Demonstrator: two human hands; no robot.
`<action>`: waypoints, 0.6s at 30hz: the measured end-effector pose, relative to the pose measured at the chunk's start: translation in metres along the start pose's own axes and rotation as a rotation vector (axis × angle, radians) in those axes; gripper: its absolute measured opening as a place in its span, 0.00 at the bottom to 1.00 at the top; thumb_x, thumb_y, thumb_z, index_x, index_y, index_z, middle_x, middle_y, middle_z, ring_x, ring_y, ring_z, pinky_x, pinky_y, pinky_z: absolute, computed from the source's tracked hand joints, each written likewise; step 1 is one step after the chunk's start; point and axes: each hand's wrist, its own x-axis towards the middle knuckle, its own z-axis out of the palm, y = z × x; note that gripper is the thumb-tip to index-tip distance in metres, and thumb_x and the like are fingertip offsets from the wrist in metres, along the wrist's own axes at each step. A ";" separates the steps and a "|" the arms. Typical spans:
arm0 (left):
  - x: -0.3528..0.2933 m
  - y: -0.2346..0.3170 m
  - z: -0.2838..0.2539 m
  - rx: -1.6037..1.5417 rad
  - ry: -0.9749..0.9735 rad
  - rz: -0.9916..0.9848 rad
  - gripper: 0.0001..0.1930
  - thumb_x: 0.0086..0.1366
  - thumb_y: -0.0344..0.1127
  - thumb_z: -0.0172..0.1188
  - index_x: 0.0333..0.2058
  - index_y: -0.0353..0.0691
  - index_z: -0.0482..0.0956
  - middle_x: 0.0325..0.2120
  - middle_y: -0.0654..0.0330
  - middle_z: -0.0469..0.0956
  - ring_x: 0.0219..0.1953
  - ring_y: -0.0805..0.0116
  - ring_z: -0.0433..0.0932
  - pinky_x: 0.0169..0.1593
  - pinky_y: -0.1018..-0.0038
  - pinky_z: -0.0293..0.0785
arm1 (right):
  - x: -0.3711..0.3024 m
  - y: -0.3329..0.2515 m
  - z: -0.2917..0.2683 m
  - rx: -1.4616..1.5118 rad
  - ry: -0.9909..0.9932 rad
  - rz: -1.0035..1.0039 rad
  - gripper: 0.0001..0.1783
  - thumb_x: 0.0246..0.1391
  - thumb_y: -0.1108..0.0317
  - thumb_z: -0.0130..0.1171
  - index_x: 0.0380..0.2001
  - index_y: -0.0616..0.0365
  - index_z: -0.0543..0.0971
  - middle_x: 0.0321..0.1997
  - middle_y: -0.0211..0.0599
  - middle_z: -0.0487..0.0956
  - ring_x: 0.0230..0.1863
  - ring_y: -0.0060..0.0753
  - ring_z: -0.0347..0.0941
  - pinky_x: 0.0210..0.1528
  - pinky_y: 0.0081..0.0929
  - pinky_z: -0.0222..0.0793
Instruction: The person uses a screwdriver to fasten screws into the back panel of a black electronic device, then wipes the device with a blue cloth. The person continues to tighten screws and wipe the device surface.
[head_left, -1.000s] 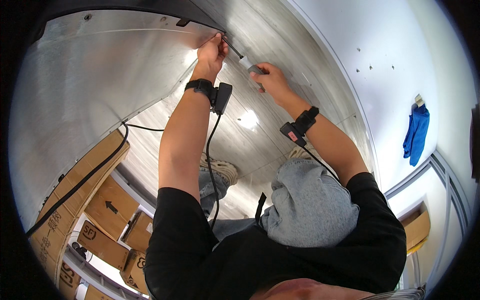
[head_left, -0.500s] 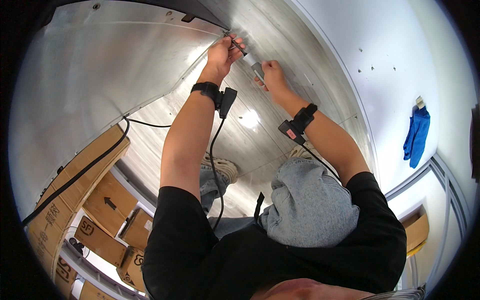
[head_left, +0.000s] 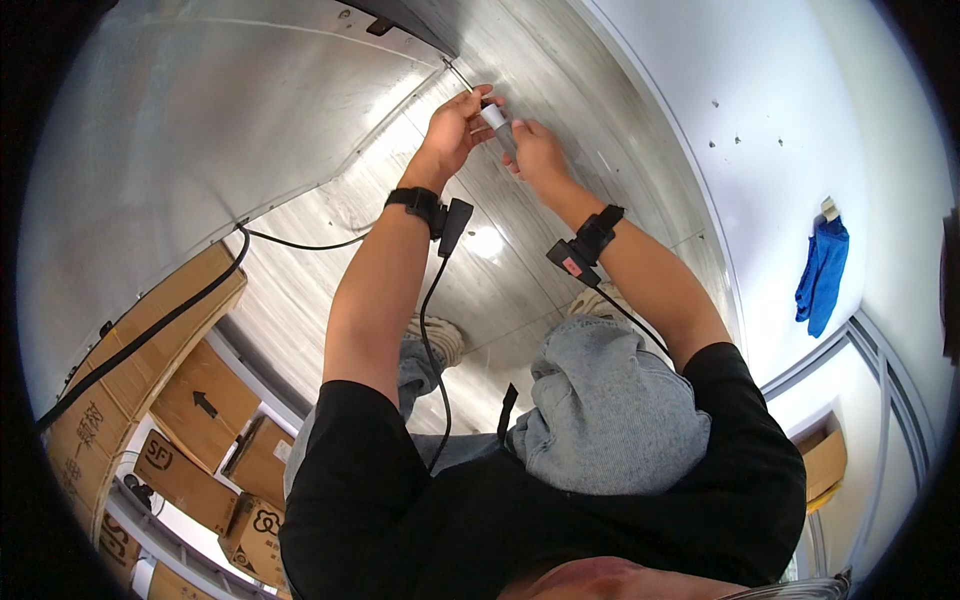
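A screwdriver (head_left: 493, 116) with a grey handle and a thin metal shaft points up and left. Its tip meets the lower corner of a large metal panel (head_left: 230, 110); whether a screw sits there is too small to tell. My right hand (head_left: 537, 155) is closed round the handle's rear. My left hand (head_left: 459, 128) has its fingers bent about the shaft just ahead of the handle, gripping it loosely, with part of them hidden behind the tool. Each wrist wears a black strap with a small black box and cable.
A black cable (head_left: 150, 340) runs along the panel's near edge and across the wood-look floor (head_left: 510, 270). Cardboard boxes (head_left: 205, 400) are stacked at lower left. On the right, a blue cloth (head_left: 823, 275) hangs on a white wall (head_left: 740, 180). My bent knee (head_left: 610, 410) is below my arms.
My left hand has slid back from near the tip toward the handle, baring more of the shaft. My right hand stays on the handle, shifted slightly left and nearer me.
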 end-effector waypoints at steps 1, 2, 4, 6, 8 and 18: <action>-0.004 -0.002 0.003 -0.036 -0.038 0.014 0.16 0.71 0.36 0.42 0.54 0.42 0.68 0.46 0.60 0.76 0.41 0.71 0.74 0.50 0.70 0.68 | -0.001 -0.001 0.001 0.002 0.023 0.000 0.21 0.62 0.50 0.45 0.38 0.61 0.71 0.27 0.36 0.74 0.21 0.29 0.69 0.24 0.26 0.65; -0.006 -0.004 0.003 -0.027 -0.032 0.050 0.15 0.69 0.32 0.47 0.54 0.41 0.68 0.46 0.61 0.76 0.38 0.73 0.73 0.47 0.72 0.70 | -0.003 -0.003 0.002 0.003 0.043 0.000 0.22 0.62 0.50 0.45 0.38 0.61 0.70 0.29 0.37 0.74 0.20 0.29 0.69 0.24 0.25 0.65; -0.007 -0.007 0.002 0.011 -0.014 0.081 0.16 0.67 0.30 0.51 0.53 0.41 0.68 0.46 0.60 0.77 0.37 0.74 0.73 0.45 0.75 0.70 | -0.008 -0.005 0.002 0.016 0.038 -0.011 0.21 0.60 0.51 0.49 0.38 0.61 0.68 0.31 0.38 0.73 0.22 0.31 0.70 0.25 0.26 0.66; -0.006 -0.007 0.001 0.038 0.027 0.086 0.16 0.65 0.28 0.54 0.51 0.41 0.69 0.45 0.61 0.77 0.36 0.75 0.73 0.42 0.77 0.70 | -0.012 -0.010 0.000 0.035 -0.014 -0.035 0.20 0.56 0.54 0.56 0.38 0.61 0.67 0.34 0.39 0.72 0.26 0.33 0.72 0.29 0.28 0.68; 0.001 -0.006 0.002 0.063 0.080 0.059 0.15 0.64 0.28 0.56 0.50 0.41 0.71 0.44 0.61 0.77 0.34 0.76 0.73 0.40 0.79 0.70 | -0.005 0.014 0.000 -0.251 0.117 -0.423 0.21 0.51 0.61 0.60 0.39 0.62 0.66 0.35 0.44 0.73 0.31 0.42 0.74 0.34 0.35 0.69; -0.011 -0.007 0.001 -0.010 0.020 0.037 0.17 0.65 0.31 0.55 0.52 0.43 0.70 0.46 0.61 0.75 0.37 0.75 0.71 0.44 0.75 0.69 | -0.006 0.030 0.008 -0.295 0.186 -0.633 0.21 0.49 0.66 0.61 0.43 0.60 0.65 0.38 0.50 0.75 0.35 0.51 0.75 0.38 0.41 0.69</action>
